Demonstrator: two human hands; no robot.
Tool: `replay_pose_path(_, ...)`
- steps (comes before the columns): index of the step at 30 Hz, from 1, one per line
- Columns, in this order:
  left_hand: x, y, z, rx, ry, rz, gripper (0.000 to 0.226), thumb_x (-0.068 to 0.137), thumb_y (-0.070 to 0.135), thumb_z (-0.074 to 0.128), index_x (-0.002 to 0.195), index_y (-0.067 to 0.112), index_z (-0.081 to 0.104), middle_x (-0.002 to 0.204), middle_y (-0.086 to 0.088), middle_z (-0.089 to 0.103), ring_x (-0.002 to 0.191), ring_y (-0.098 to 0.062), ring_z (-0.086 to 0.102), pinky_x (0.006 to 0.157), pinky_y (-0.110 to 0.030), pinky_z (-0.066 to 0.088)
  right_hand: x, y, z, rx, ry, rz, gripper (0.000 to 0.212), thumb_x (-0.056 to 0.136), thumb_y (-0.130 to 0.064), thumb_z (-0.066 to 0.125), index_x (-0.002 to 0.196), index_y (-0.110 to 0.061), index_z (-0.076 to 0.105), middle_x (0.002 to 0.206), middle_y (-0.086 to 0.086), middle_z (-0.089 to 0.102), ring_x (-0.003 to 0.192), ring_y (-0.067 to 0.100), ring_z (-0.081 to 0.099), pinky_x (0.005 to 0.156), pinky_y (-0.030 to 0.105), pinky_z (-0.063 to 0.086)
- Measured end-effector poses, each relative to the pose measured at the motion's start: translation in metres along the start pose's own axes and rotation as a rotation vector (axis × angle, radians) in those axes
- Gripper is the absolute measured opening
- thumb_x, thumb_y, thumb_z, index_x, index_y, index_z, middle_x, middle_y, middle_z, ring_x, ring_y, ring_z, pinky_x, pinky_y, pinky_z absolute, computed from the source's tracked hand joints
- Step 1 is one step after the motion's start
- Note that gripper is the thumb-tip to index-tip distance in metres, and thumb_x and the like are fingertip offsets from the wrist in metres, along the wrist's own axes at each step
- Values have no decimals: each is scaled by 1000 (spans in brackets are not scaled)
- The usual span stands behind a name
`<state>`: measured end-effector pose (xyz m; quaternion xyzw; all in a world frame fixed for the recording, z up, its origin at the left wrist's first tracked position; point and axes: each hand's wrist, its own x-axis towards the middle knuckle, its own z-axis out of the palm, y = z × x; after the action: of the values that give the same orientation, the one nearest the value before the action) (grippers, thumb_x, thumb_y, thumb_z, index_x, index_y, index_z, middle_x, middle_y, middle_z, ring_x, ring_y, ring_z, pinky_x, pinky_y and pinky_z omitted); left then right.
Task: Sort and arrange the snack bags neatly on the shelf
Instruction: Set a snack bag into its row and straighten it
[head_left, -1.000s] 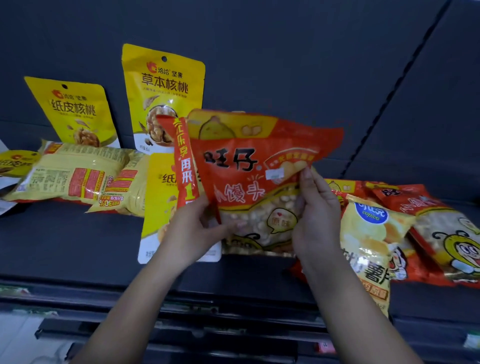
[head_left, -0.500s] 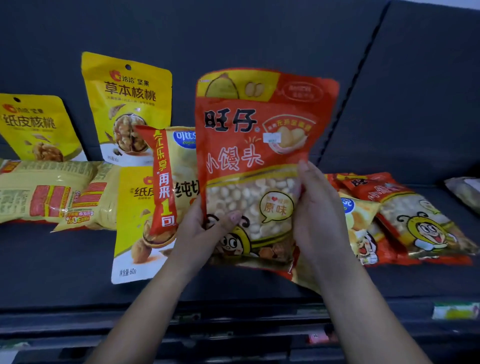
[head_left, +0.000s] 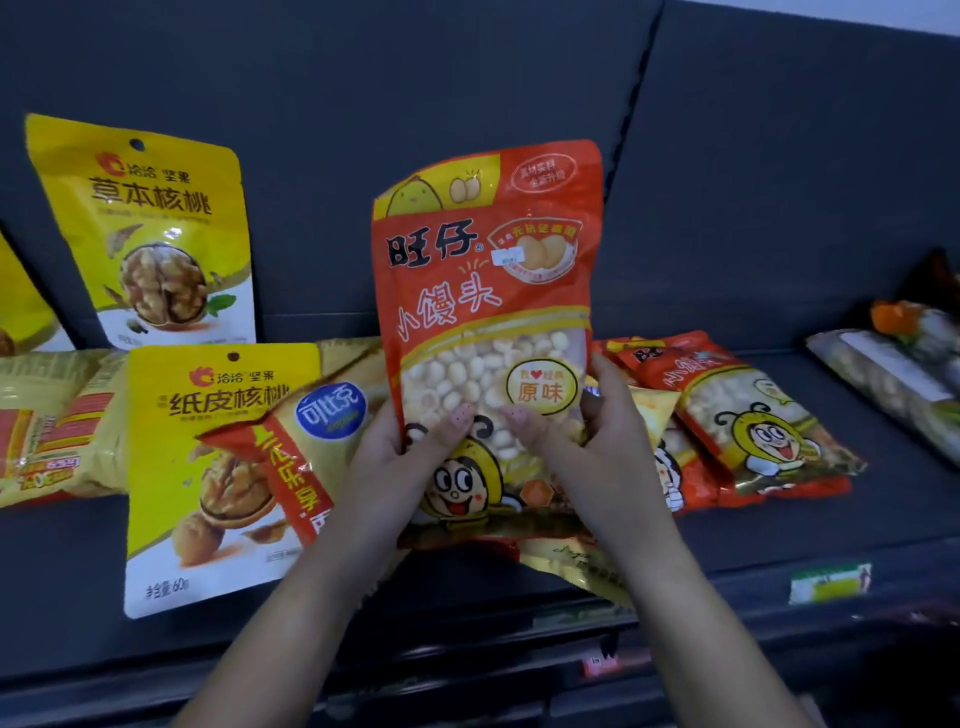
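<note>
Turned upright from its earlier sideways tilt, the glossy red plastic bag of pale biscuit balls (head_left: 488, 291) faces front over the dark shelf (head_left: 779, 535) and looks ready to stand. The left hand (head_left: 400, 467) and right hand (head_left: 597, 457) grip its lower corners, denting the crinkly film. A matching red bag (head_left: 737, 415) lies flat at three o'clock.

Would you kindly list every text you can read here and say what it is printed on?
"旺仔": red bag
"小馒头": red bag
"原味": red bag
"草本核桃": upright yellow bag
"纸皮核桃": flat yellow bag
"60": flat yellow bag
"洽洽 坚果": both yellow bags
"可比克": chip bag
Blurred: fine print, shelf tag.
</note>
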<state>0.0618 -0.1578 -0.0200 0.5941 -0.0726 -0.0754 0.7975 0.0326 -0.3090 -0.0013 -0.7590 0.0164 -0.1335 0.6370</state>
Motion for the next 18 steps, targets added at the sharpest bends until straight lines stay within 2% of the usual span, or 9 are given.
replay_pose_path(4,9,3,21,22,-32,10,38,73,33,64,111,32,59,98,14,73,89,-8,71,63,-20,55,7,-1,-21,34,50,-36,60,68,-40,74,123,-34,50,106,-9,69,99,5,65,80,27,55)
replay_pose_path(7,14,3,35,21,-57,5,41,74,33,65,115,32,59,104,12,72,94,-9,70,67,-22,56,11,1,-34,59,84,-38,64,67,-39,75,125,-27,51,106,-6,70,99,8,66,80,29,56)
replay_pose_path(11,21,7,57,11,-140,7,43,72,30,64,115,34,58,108,10,71,98,-11,69,73,-25,57,17,-6,-60,97,150,-56,56,65,-34,74,116,-34,51,96,-10,72,91,5,68,71,24,57)
replay_pose_path(13,27,9,73,29,-206,24,45,73,28,64,116,37,55,112,12,70,100,-9,68,74,-24,57,23,-11,-80,94,176,-54,53,68,-32,72,116,-33,51,94,-14,73,89,6,69,73,30,59)
replay_pose_path(16,40,6,108,120,-261,55,50,84,27,64,126,42,42,120,17,64,108,-3,63,82,-22,55,32,-11,-116,49,221,-22,50,68,-39,74,113,-31,56,95,-8,74,89,15,71,76,48,59)
replay_pose_path(18,53,-2,136,215,-279,94,68,89,28,61,143,38,21,135,17,51,120,-2,54,96,-27,50,40,-3,-143,-7,273,9,46,68,-41,81,107,-31,60,97,-2,74,89,20,71,81,49,57)
